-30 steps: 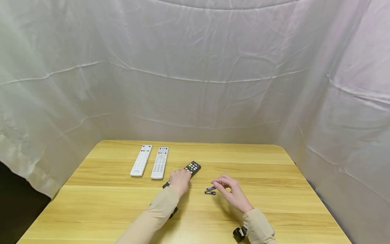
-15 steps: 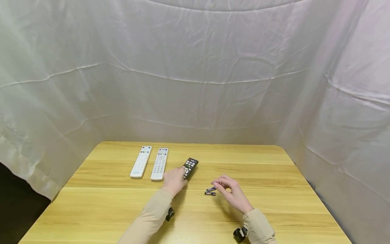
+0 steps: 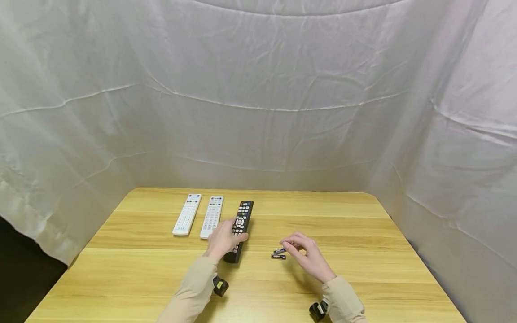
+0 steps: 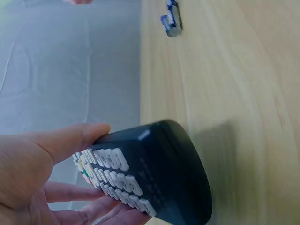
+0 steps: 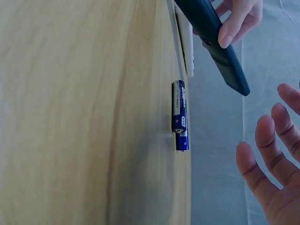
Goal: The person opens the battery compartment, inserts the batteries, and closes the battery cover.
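Note:
My left hand (image 3: 222, 238) grips a black remote control (image 3: 244, 216) with white buttons, thumb along one side and fingers on the other. The left wrist view shows the near end of the remote (image 4: 176, 171) tilted, its shadow falling on the wood beside it. To the right, my right hand (image 3: 305, 255) hovers by two blue AAA batteries (image 3: 278, 257) lying on the table. In the right wrist view its fingers (image 5: 266, 131) are loosely bent with nothing in them, and the batteries (image 5: 178, 107) lie apart from them.
Two white remote controls, one at far left (image 3: 187, 215) and one (image 3: 212, 214) just left of the black one, lie on the wooden table (image 3: 343, 215). Pale curtains (image 3: 266, 134) hang behind the table and along both sides. A black wrist camera (image 3: 318, 310) sits beneath the right sleeve.
My left hand has moved left with the black remote, turning it from a slant to nearly straight away from me, beside the white remotes. My right hand and the batteries stay put.

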Demonstrator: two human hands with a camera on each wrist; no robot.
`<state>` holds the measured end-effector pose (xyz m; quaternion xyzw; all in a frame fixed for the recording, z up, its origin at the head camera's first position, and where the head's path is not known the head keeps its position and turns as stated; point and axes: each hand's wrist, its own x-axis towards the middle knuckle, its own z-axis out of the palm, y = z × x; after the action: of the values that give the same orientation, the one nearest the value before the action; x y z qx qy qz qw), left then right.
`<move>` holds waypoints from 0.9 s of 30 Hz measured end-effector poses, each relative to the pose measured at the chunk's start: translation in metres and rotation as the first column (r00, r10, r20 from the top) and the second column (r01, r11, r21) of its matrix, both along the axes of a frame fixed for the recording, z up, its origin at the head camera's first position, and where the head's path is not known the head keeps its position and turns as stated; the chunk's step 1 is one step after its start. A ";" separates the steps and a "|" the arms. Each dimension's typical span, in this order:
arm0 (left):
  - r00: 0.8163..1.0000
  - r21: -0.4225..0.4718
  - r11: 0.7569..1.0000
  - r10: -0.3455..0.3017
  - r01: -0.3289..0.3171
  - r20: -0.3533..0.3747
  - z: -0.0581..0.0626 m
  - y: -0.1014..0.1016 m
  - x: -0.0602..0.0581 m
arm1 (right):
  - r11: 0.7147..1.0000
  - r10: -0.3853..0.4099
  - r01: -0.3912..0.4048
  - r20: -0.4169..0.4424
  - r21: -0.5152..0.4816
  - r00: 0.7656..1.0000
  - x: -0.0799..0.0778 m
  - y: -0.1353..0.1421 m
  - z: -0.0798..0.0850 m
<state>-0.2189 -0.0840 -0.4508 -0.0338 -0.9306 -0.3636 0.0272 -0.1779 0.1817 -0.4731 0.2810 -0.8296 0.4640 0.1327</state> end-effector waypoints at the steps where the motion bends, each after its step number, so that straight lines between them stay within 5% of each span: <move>1: 1.000 0.027 1.000 0.004 -0.004 0.014 -0.001 -0.001 0.000 | 1.000 0.002 -0.002 0.001 -0.002 1.000 0.000 0.000 0.000; 8: 0.997 0.178 0.984 -0.003 -0.012 0.083 0.001 -0.006 0.004 | 1.000 0.001 -0.001 0.002 -0.002 1.000 0.000 0.000 -0.001; 11: 0.996 0.286 0.958 -0.030 0.004 0.087 -0.003 -0.009 0.004 | 1.000 0.002 -0.002 0.007 -0.003 1.000 0.000 0.000 -0.001; 17: 0.982 0.534 0.845 -0.114 0.016 0.151 -0.008 -0.013 0.004 | 1.000 0.000 0.000 0.017 -0.001 1.000 0.000 0.001 -0.002; 27: 0.927 0.772 0.634 -0.312 0.040 0.208 -0.015 -0.022 0.005 | 1.000 -0.001 0.001 0.022 0.002 1.000 -0.002 0.001 -0.005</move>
<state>-0.2135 -0.1058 -0.4656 -0.0516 -0.6771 -0.7187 -0.1497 -0.1795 0.1827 -0.4776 0.2758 -0.8316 0.4660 0.1235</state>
